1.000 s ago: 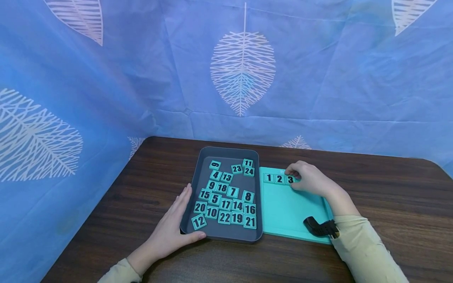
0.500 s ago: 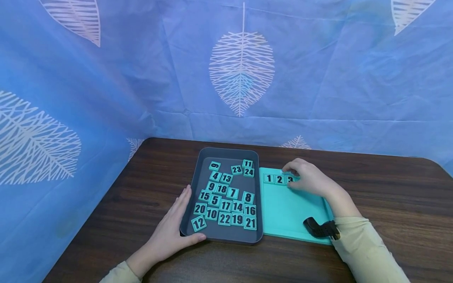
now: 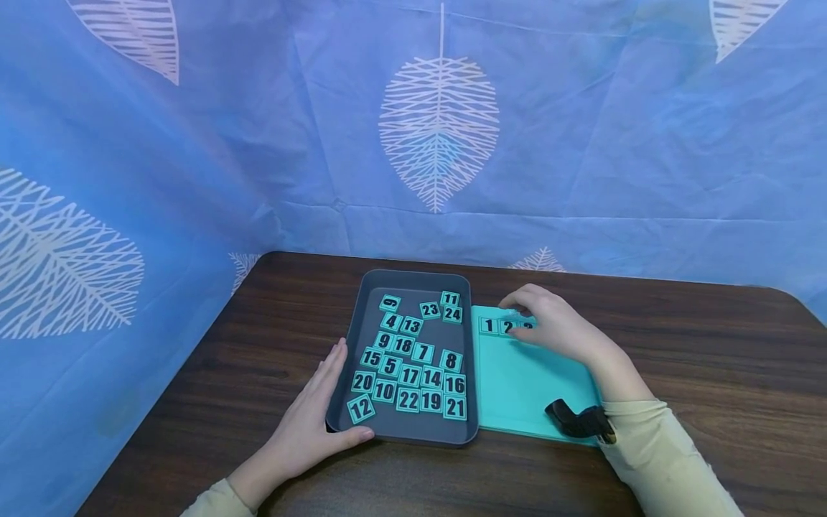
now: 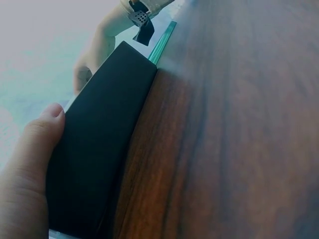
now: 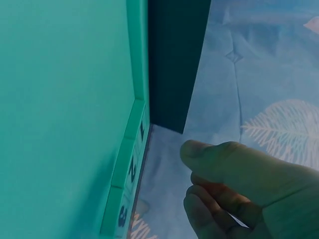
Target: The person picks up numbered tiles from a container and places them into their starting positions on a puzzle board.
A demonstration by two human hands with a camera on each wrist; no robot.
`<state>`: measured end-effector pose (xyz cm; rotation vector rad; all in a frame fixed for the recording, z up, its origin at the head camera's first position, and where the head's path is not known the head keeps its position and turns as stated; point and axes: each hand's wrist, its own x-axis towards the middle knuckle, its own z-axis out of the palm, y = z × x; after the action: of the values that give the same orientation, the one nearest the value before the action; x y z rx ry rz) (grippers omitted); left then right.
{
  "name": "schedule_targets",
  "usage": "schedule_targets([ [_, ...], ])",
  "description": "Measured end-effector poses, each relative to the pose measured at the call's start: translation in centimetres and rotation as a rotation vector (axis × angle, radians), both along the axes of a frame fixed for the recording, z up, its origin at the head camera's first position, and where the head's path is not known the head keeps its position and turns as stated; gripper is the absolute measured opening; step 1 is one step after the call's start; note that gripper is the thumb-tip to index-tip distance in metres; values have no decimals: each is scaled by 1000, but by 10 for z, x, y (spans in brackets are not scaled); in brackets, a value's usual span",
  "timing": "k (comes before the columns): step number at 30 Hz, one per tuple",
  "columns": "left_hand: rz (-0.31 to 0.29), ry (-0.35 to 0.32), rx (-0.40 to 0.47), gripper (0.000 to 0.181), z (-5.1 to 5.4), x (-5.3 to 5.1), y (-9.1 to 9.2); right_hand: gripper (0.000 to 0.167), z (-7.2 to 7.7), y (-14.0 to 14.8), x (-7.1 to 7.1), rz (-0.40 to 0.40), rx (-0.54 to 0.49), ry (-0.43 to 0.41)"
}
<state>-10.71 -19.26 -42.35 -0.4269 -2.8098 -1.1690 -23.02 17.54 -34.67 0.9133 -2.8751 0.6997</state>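
The person's right hand (image 3: 558, 327) hangs over the far part of the turquoise board (image 3: 533, 388), its fingers lightly bent and parted from the thumb; the right wrist view shows nothing pinched between them. Under and beside it, tile 1 (image 3: 489, 326), tile 2 (image 3: 506, 325) and tile 3 (image 3: 527, 326) lie flat in a row along the board's far edge, tile 3 partly hidden by the hand in the head view. The left hand (image 3: 310, 416) is spread round the near left corner of the dark tray (image 3: 420, 434), fingers stretched along the left wall and thumb against the near one, bracing it rather than clenching. The other numbered tiles (image 3: 423, 352) lie loose in the tray, numbers up, most of them crowded in the near half. They look light, stiff and not fragile, though the material cannot be told; their flat faces probably slide easily on the tray floor, so a fingertip pressed on top may push one askew. Two opposite side edges, between thumb and forefinger, seem the surest hold. In the crowded part those edges are hard to reach, whereas tile 12 (image 3: 360, 409), turned askew in its corner, leaves freer sides. The tray itself appears light enough to skid, and its corner is a sensible place to steady it.
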Motion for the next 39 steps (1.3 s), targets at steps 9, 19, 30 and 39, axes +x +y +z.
schedule_targets([
  [9, -13, 19, 1, 112, -2, -1, -1, 38, -1, -8, 4, 5, -21, 7],
  [19, -20, 16, 7, 112, -3, 1, -1, 37, 1, -15, 9, 46, -41, -12],
  [30, -8, 7, 5, 112, -4, -1, -1, 38, 2, -26, 12, 68, -47, -5],
  [39, -11, 7, 17, 113, -1, -2, 0, 29, 19, -55, 15, 125, -126, -17],
])
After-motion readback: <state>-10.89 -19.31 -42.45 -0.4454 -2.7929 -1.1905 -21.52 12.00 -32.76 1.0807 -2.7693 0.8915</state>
